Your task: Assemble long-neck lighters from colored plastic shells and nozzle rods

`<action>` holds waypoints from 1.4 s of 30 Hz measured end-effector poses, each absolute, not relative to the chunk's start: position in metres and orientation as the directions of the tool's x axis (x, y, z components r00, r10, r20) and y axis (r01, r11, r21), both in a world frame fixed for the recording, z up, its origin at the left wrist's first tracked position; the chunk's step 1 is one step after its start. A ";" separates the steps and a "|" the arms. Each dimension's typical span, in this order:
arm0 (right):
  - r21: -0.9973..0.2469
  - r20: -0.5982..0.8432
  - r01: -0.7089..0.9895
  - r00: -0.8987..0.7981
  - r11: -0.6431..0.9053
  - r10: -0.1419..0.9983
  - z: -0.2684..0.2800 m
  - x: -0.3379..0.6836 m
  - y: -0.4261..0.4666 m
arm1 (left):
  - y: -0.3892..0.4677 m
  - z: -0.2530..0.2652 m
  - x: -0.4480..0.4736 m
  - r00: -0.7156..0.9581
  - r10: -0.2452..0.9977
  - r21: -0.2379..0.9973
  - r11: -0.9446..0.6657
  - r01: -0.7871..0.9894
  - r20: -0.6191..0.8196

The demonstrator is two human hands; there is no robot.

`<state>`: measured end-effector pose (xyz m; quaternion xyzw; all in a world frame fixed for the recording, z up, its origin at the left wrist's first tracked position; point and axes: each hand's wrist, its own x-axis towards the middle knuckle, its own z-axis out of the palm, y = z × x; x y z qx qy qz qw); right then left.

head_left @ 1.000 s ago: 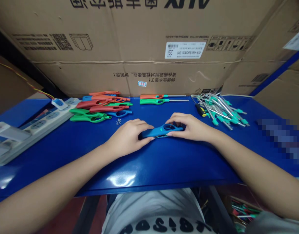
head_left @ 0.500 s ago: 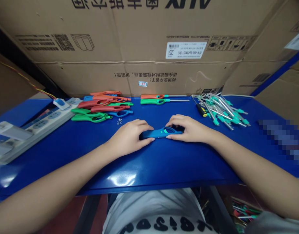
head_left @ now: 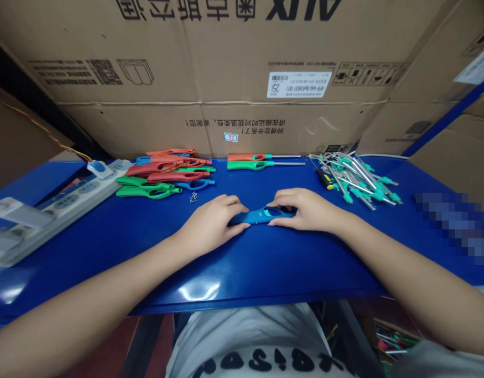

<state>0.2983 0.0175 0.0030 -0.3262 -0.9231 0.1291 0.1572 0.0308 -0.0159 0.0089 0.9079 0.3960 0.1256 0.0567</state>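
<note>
A blue lighter handle (head_left: 254, 216) with a finger loop and small green parts lies level just over the front middle of the table. My left hand (head_left: 215, 220) pinches its left end between thumb and fingers. Around the loop end on the right, my right hand (head_left: 305, 210) is closed, and its fingers hide the tip. Beyond my left hand is a little heap of screws (head_left: 193, 197). Farther back lie two long-nosed lighters, one orange (head_left: 245, 157) and one green (head_left: 247, 165), both with metal tubes pointing right.
Red, green and blue lighter handles (head_left: 163, 170) are piled at the back left, beside a white power strip (head_left: 68, 202). Metal tubes with green ends (head_left: 362, 178) and a yellow-black screwdriver (head_left: 325, 179) lie back right. A cardboard wall (head_left: 210, 79) stands behind the blue table (head_left: 265, 268).
Both hands keep their grip on the blue lighter handle, with hardly any movement. The view has shifted very slightly.
</note>
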 end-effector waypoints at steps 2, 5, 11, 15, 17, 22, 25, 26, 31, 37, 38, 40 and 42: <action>-0.248 0.202 0.586 -0.747 0.771 0.633 0.004 0.297 0.015 | -0.020 0.011 0.034 0.660 0.735 0.089 -0.676 0.731 0.159; -0.042 0.208 0.589 -0.785 0.807 0.584 0.004 0.296 0.012 | -0.021 0.011 0.037 0.659 0.735 -0.046 -0.661 0.749 0.160; 0.108 0.232 0.528 -0.837 0.842 0.495 0.002 0.297 0.012 | -0.009 0.001 0.029 0.691 0.678 0.048 -0.722 0.691 0.252; 0.104 0.270 0.551 -0.817 0.828 0.509 0.001 0.298 0.012 | -0.005 -0.002 0.027 0.712 0.643 0.065 -0.753 0.655 0.283; 0.094 0.267 0.563 -0.809 0.821 0.524 0.002 0.298 0.012 | -0.003 -0.001 0.026 0.716 0.636 0.030 -0.753 0.657 0.286; -0.025 0.307 0.612 -0.748 0.790 0.589 0.008 0.299 0.014 | 0.006 0.005 0.018 0.712 0.638 -0.059 -0.731 0.680 0.295; -0.056 0.345 0.626 -0.719 0.778 0.603 0.007 0.299 0.014 | 0.006 0.005 0.018 0.700 0.645 -0.058 -0.722 0.690 0.305; -0.055 0.358 0.621 -0.719 0.782 0.596 0.006 0.299 0.014 | 0.005 0.005 0.019 0.696 0.647 -0.047 -0.721 0.691 0.311; 0.023 0.365 0.586 -0.759 0.810 0.539 0.000 0.290 0.010 | -0.008 0.001 0.031 0.709 0.656 -0.042 -0.726 0.687 0.260; 0.052 0.241 0.546 -0.819 0.836 0.520 0.018 0.271 0.004 | -0.019 0.011 0.038 0.674 0.718 0.013 -0.687 0.727 0.174; 0.047 0.222 0.539 -0.826 0.841 0.517 0.022 0.267 0.003 | -0.020 0.013 0.037 0.670 0.723 0.042 -0.684 0.728 0.169; 0.005 0.185 0.544 -0.825 0.839 0.533 0.026 0.261 0.001 | -0.020 0.015 0.035 0.663 0.735 0.139 -0.678 0.722 0.142; -0.089 0.151 0.565 -0.806 0.820 0.572 0.026 0.258 0.002 | -0.019 0.014 0.030 0.665 0.736 0.244 -0.672 0.699 0.125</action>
